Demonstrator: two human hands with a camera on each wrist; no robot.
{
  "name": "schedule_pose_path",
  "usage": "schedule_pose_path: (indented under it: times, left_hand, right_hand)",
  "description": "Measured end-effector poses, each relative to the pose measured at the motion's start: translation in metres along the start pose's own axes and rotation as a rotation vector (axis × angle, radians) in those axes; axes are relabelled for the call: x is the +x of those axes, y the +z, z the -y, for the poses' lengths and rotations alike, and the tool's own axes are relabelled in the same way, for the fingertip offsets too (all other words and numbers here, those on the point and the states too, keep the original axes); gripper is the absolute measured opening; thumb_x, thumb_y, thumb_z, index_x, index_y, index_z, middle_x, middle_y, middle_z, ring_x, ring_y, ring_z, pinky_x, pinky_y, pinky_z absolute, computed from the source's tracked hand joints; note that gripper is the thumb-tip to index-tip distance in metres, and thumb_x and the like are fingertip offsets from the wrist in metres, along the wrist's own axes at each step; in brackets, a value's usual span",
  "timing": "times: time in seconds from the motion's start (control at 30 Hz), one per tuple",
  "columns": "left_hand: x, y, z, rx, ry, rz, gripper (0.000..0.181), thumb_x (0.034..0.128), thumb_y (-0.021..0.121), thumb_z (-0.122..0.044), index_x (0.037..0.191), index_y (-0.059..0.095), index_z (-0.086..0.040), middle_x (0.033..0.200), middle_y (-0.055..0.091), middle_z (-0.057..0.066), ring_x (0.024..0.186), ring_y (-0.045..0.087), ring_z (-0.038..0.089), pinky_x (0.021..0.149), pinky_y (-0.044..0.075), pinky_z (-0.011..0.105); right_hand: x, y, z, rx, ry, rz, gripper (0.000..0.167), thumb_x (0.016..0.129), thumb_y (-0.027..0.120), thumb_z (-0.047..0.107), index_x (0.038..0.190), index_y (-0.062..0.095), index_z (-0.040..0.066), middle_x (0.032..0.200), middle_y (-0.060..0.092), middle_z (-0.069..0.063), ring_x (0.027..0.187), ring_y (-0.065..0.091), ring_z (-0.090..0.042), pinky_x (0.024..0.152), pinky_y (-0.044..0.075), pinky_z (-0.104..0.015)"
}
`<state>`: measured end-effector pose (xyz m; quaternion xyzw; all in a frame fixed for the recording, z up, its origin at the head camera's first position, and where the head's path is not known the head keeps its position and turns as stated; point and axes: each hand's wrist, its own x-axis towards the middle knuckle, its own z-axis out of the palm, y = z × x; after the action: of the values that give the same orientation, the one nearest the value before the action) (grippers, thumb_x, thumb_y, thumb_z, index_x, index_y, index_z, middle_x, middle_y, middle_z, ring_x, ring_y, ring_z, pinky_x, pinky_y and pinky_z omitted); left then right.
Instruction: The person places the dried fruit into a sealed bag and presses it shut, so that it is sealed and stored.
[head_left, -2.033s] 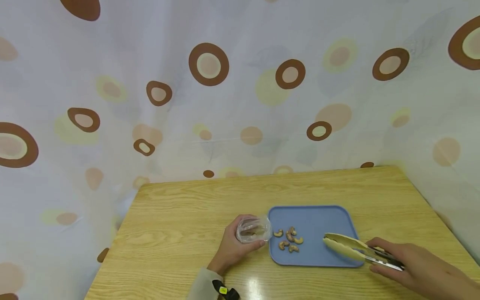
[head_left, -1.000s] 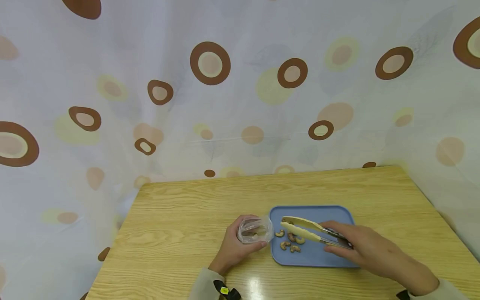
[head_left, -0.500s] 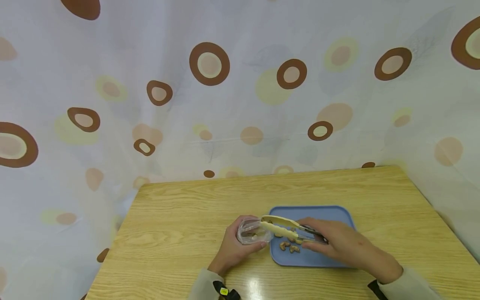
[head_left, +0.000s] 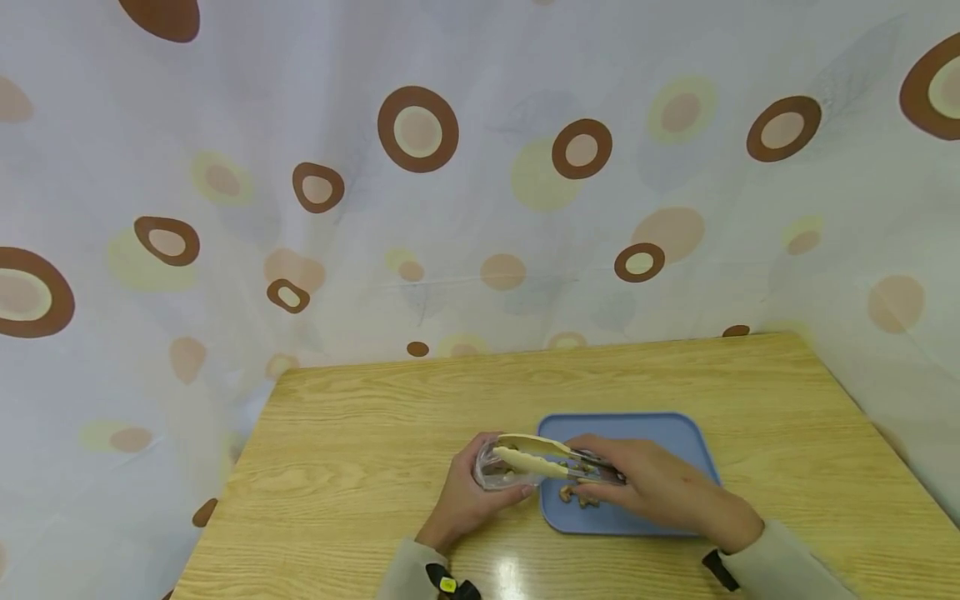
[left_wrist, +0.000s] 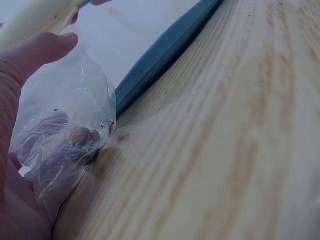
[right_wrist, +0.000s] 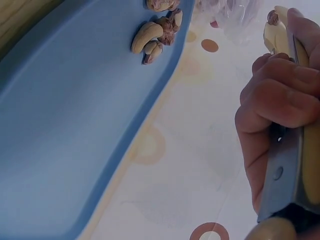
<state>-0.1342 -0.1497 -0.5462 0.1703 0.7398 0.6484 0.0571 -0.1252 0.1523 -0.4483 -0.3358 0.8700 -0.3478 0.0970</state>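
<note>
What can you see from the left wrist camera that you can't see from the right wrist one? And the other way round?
Only the left wrist view shows the nuts low down inside the clear plastic bag, with the left hand holding it up close.

Only the right wrist view shows the loose cashews lying on the blue tray, and how the right hand grips the tongs.

Both show parts of the bag, the tray, the tongs and the wooden table.

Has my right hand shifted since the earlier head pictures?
Yes, leftward. In the head view, the right hand went from right of the blue tray to over it, bringing the tongs to the clear plastic bag.
</note>
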Motion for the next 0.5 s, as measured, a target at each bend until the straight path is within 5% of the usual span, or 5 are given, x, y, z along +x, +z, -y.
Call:
schedule_pose_path:
  times: [0.33, 0.5]
  left_hand:
    - [0.0004, 0.0004, 0.0022, 0.036, 0.016, -0.01, 0.058, 0.086, 0.094, -0.016, 0.137, 0.067, -0.023, 0.134, 0.072, 0.003, 0.118, 0.068, 0.014, 0.104, 0.055, 0.03]
    - [0.0003, 0.0002, 0.0006, 0.033, -0.008, -0.02, 0.063, 0.0845, 0.095, -0.016, 0.139, 0.067, -0.028, 0.137, 0.071, -0.001, 0.122, 0.067, 0.015, 0.106, 0.054, 0.029]
  right_hand:
    - [0.0035, 0.001, -0.0026, 0.101, 0.034, 0.0, 0.057, 0.104, 0.074, 0.044, 0.152, 0.059, 0.017, 0.093, 0.072, 0.009, 0.062, 0.051, 0.001, 0.054, 0.044, -0.024]
    - [0.0008, 0.0007, -0.005, 0.109, 0.065, -0.02, 0.057, 0.104, 0.075, 0.041, 0.153, 0.059, 0.016, 0.077, 0.061, 0.01, 0.056, 0.042, 0.0, 0.05, 0.04, -0.023]
